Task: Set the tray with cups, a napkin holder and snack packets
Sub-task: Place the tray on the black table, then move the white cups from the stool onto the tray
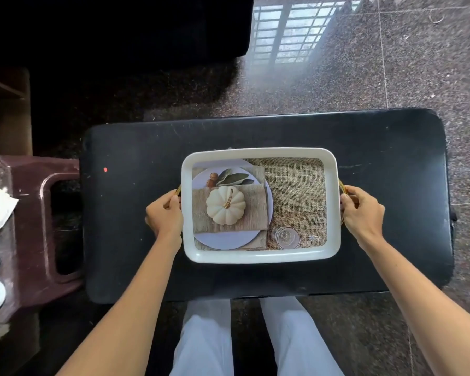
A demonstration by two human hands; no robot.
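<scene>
Head camera looks down on a white tray (258,152) lying flat on a black table (120,213), directly between the two hands. Left hand (164,210) curls round the gold handle (178,189) at its fingertips; right hand (362,210) grips the opposite handle (343,185). A maroon stool (30,213) stands well outside the left hand.

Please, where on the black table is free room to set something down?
The black table is bare left of the tray, up to the maroon stool, right of it to the table's edge, and in a strip behind it. Tight: the tray's short sides, where the left hand and right hand grip the handles; the front strip is narrow.
</scene>
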